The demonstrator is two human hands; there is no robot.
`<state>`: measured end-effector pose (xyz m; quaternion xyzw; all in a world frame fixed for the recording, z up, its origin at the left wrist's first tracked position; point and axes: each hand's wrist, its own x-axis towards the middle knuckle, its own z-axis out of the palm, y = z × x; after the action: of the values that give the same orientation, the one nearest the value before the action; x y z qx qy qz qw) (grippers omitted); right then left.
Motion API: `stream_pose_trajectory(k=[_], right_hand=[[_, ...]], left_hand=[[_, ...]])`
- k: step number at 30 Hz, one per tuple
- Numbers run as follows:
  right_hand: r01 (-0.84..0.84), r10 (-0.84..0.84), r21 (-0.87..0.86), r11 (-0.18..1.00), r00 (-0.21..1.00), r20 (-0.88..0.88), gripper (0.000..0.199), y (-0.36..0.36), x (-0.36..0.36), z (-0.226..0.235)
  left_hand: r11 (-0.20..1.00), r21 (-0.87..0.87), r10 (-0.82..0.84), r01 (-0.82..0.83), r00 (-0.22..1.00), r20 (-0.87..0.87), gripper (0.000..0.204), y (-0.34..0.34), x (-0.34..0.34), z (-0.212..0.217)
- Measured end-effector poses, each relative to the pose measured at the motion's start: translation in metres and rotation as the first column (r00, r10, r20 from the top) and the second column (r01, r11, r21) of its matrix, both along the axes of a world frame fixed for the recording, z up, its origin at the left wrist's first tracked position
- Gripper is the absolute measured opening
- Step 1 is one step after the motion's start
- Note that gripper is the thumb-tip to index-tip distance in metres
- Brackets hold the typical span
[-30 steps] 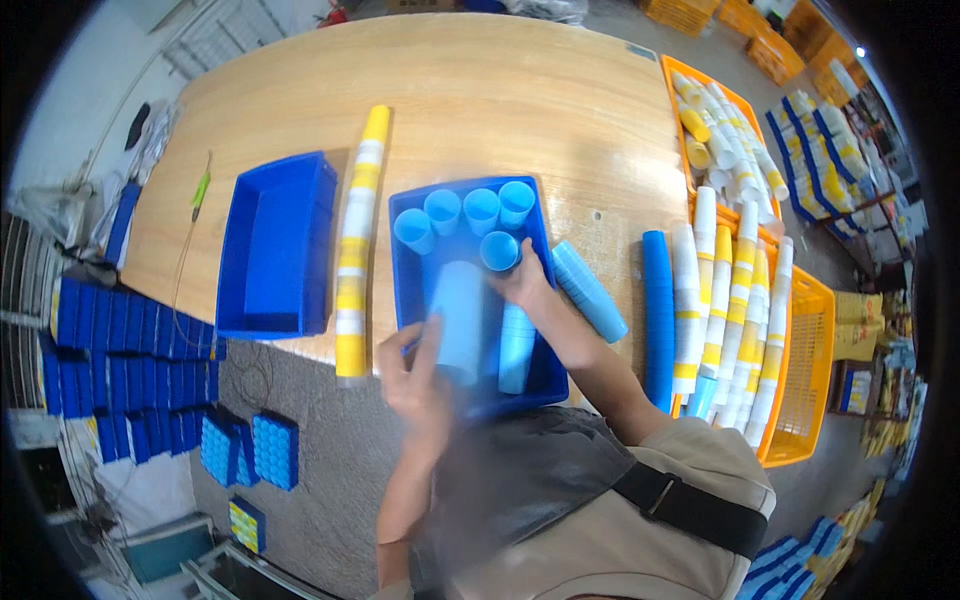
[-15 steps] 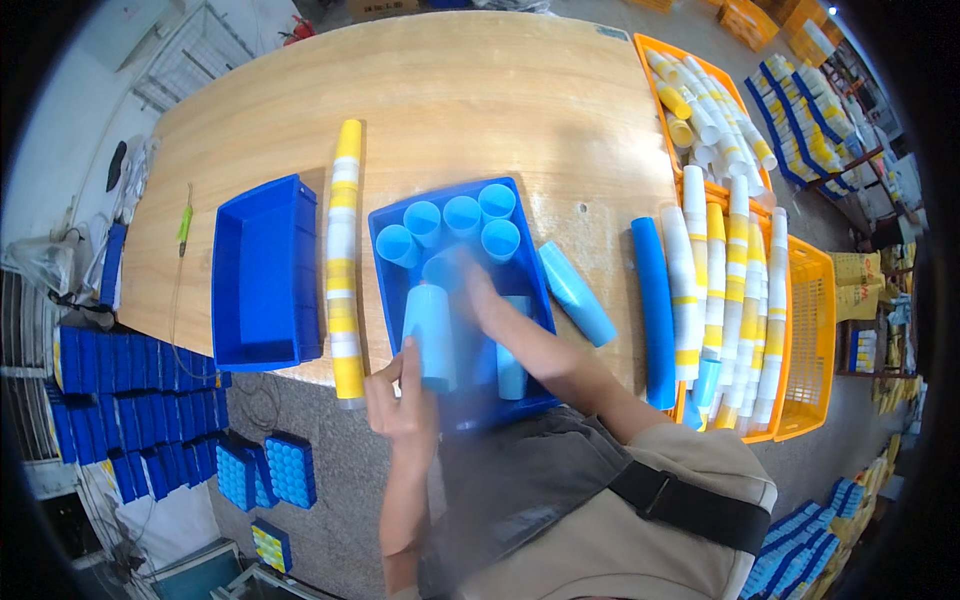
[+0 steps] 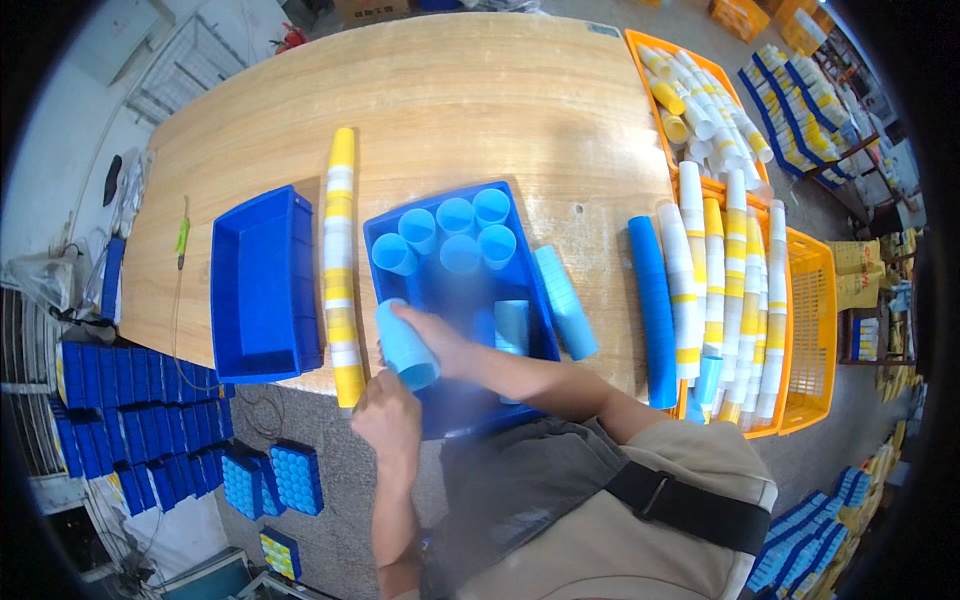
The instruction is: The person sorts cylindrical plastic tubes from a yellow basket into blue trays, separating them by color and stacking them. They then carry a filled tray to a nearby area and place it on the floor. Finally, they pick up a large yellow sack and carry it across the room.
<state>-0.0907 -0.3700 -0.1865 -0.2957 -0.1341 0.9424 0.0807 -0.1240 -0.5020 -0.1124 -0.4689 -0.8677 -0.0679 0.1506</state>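
A short stack of light-blue plastic cups [image 3: 405, 352] is tilted over the near left edge of a blue plastic bin [image 3: 385, 210]. My right hand [image 3: 432, 335] is wrapped round its upper part from the right. My left hand [image 3: 388, 412] is closed at its lower, rim end, with the fingertips partly hidden. Inside the bin several light-blue cups [image 3: 455, 215] stand mouth up at the far end, one of them [image 3: 460, 253] in a nearer row. Another light-blue cup stack [image 3: 511, 330] lies inside at the right, partly behind my right forearm.
Right of the bin lies a light-blue cup stack [image 3: 566, 305], then a long darker blue stack [image 3: 652, 310]. Orange crates [image 3: 810, 330] hold white-and-yellow stacks. To the left are a long yellow-and-white stack [image 3: 341, 270], a second blue bin [image 3: 262, 375] and a green-handled tool [image 3: 183, 240].
My right hand has left a cup standing in the nearer row and come back to grip the stack. The held stack has tilted, and my left hand has shifted toward its lower end.
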Motion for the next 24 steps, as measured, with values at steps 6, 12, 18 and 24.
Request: stream_pose_trajectory(k=[6, 12, 18, 24], right_hand=[[0.259, -0.257, 0.018, 0.966, 0.942, 0.217, 0.063, 0.028, -0.014, -0.083], [0.214, -0.077, 0.774, 0.596, 0.974, -0.211, 0.053, 0.04, 0.026, -0.13], [-0.36, 0.201, 0.829, -0.429, 0.856, 0.476, 0.035, 0.019, 0.137, -0.078], [-0.154, 0.034, 0.177, -0.972, 0.654, 0.756, 0.035, 0.047, 0.149, -0.05]], left_hand=[[0.966, 0.055, -0.258, 0.253, 0.957, 0.134, 0.007, -0.021, 0.04, 0.063], [0.968, -0.25, 0.048, 0.01, 0.973, 0.226, 0.013, -0.009, -0.018, -0.013], [0.976, -0.21, -0.022, 0.063, 0.982, 0.189, 0.019, 0.077, -0.094, -0.104], [0.994, 0.043, 0.097, -0.105, 0.982, 0.164, 0.025, 0.108, -0.095, -0.061]])
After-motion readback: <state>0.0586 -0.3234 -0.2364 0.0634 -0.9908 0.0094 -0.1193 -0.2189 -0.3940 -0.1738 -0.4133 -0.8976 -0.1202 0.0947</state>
